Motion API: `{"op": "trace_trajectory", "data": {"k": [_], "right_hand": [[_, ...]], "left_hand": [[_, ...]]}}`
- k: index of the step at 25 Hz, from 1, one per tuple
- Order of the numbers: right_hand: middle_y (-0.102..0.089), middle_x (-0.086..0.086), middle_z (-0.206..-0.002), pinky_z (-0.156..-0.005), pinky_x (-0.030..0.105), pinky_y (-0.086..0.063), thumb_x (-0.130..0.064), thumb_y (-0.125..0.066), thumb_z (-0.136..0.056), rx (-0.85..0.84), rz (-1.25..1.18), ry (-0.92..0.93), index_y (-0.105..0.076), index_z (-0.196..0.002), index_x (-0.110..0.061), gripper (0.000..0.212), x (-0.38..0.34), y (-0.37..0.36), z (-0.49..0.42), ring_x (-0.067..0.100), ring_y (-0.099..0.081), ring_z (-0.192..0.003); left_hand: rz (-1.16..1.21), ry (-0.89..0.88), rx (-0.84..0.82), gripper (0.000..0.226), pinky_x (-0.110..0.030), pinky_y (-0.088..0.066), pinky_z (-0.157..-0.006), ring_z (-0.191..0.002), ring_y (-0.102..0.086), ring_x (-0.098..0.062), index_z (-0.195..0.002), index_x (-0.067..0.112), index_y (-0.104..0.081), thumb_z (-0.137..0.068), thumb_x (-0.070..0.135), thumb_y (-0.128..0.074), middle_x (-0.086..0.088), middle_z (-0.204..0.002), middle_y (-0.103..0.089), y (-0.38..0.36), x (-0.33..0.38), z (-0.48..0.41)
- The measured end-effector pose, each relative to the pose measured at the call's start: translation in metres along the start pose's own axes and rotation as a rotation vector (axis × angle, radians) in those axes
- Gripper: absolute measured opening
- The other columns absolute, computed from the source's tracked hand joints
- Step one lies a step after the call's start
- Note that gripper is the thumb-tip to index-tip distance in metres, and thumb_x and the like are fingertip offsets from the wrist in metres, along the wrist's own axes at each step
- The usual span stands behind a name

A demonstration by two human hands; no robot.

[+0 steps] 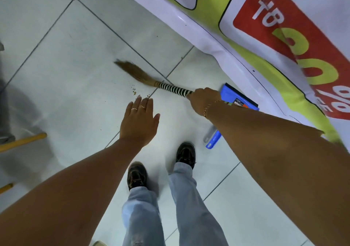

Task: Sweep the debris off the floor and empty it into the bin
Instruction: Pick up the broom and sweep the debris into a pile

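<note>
Glossy tiled floor, bristly broom

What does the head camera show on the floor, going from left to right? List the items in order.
Yellow stick → broom bristles → crumbs → left hand → right hand gripping the broom → blue dustpan → printed banner.

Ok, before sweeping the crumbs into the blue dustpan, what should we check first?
1. Broom gripped by the right hand: ok.
2. Crumbs gathered in one small pile: ok.
3. Dustpan next to the crumbs: not ok, it lies behind the right hand, apart from them.
4. Left hand free to take the dustpan: ok, open and empty.
5. Shoes off the crumbs: ok.
6. Bin nearby: cannot tell, none in view.
</note>
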State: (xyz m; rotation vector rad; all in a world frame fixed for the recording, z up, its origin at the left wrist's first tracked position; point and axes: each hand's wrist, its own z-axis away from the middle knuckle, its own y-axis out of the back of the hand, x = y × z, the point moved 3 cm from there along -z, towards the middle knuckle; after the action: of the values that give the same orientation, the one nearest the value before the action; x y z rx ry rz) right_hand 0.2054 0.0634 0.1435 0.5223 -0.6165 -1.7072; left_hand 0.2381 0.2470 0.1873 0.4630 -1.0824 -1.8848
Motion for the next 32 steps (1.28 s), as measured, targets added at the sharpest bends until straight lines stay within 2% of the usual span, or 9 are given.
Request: {"op": "trace_trajectory", "data": {"k": [4,7,9,12,16,18,25,29,32], "right_hand": [[-0.051,0.008,-0.128,-0.074,0.04,-0.045,-0.012,-0.033,-0.097,-0.023,0.105,0.074,-0.038,-0.14,-0.025,0.045,0.022,-0.033,0.044,0.032,-0.051,-0.113],[-0.045,0.007,-0.134,-0.068,0.04,-0.049,-0.008,-0.041,-0.093,0.049,0.03,0.052,-0.026,-0.145,-0.03,0.058,0.042,-0.059,0.078,0.034,-0.053,-0.106],[-0.045,0.011,-0.137,-0.072,0.045,-0.054,-0.004,-0.043,-0.09,0.17,-0.036,-0.031,-0.026,-0.147,-0.027,0.063,0.047,-0.052,0.074,0.037,-0.053,-0.102],[-0.046,0.018,-0.134,-0.08,0.046,-0.051,-0.003,-0.038,-0.092,0.271,-0.135,-0.199,-0.031,-0.145,-0.018,0.056,0.034,-0.019,0.034,0.041,-0.054,-0.106],[-0.05,0.02,-0.133,-0.1,0.043,-0.042,-0.011,-0.036,-0.094,0.112,-0.281,-0.286,-0.043,-0.136,-0.011,0.042,0.005,0.004,-0.016,0.04,-0.049,-0.121],[-0.051,0.018,-0.132,-0.1,0.042,-0.043,-0.012,-0.037,-0.094,0.083,-0.227,-0.23,-0.046,-0.135,-0.014,0.042,-0.008,0.005,-0.02,0.039,-0.05,-0.121],[-0.054,0.008,-0.124,-0.081,0.039,-0.048,-0.013,-0.032,-0.097,0.043,0.072,-0.085,-0.044,-0.134,-0.023,0.041,-0.028,-0.026,0.042,0.032,-0.051,-0.114],[-0.047,0.009,-0.128,-0.064,0.035,-0.039,-0.007,-0.038,-0.094,0.018,0.164,-0.05,-0.034,-0.14,-0.021,0.048,-0.039,-0.05,0.103,0.031,-0.049,-0.113],[-0.054,0.015,-0.122,-0.057,0.035,-0.05,-0.001,-0.055,-0.081,0.221,0.115,-0.014,-0.043,-0.137,-0.017,0.059,-0.069,-0.083,0.154,0.038,-0.06,-0.097]], "left_hand": [[0.0,-0.04,-0.002,0.056,-0.043,-0.021,-0.119,-0.143,-0.027,-0.03,-0.142,0.002,-0.031,-0.097,0.032,-0.04,-0.017,-0.149,-0.039,-0.008,0.004,0.012],[0.014,-0.066,0.018,0.055,-0.045,-0.026,-0.116,-0.139,-0.034,-0.033,-0.139,0.0,-0.038,-0.095,0.031,-0.045,-0.019,-0.144,-0.045,-0.016,0.001,0.029],[0.015,-0.062,0.021,0.054,-0.046,-0.03,-0.113,-0.136,-0.04,-0.036,-0.136,-0.002,-0.042,-0.093,0.029,-0.05,-0.021,-0.139,-0.051,-0.022,-0.007,0.037],[0.045,-0.034,0.018,0.054,-0.046,-0.028,-0.115,-0.137,-0.037,-0.035,-0.138,-0.001,-0.04,-0.094,0.029,-0.048,-0.02,-0.141,-0.049,-0.027,-0.017,0.035],[0.076,0.0,0.071,0.055,-0.043,-0.023,-0.118,-0.142,-0.03,-0.03,-0.142,0.001,-0.033,-0.096,0.031,-0.041,-0.015,-0.146,-0.043,-0.021,-0.024,0.018],[0.08,0.004,0.082,0.054,-0.043,-0.023,-0.117,-0.141,-0.03,-0.031,-0.142,0.001,-0.033,-0.097,0.03,-0.041,-0.015,-0.146,-0.043,-0.019,-0.028,0.015],[0.116,0.021,0.038,0.055,-0.045,-0.024,-0.117,-0.141,-0.031,-0.033,-0.141,0.0,-0.033,-0.096,0.03,-0.043,-0.017,-0.145,-0.044,-0.029,-0.046,0.049],[0.082,-0.03,0.018,0.055,-0.043,-0.023,-0.118,-0.141,-0.029,-0.032,-0.142,0.002,-0.032,-0.097,0.031,-0.039,-0.015,-0.146,-0.042,-0.04,-0.065,0.09],[0.045,-0.092,0.023,0.056,-0.041,-0.02,-0.119,-0.143,-0.026,-0.03,-0.144,0.003,-0.028,-0.097,0.033,-0.036,-0.014,-0.149,-0.038,-0.043,-0.084,0.117]]}}
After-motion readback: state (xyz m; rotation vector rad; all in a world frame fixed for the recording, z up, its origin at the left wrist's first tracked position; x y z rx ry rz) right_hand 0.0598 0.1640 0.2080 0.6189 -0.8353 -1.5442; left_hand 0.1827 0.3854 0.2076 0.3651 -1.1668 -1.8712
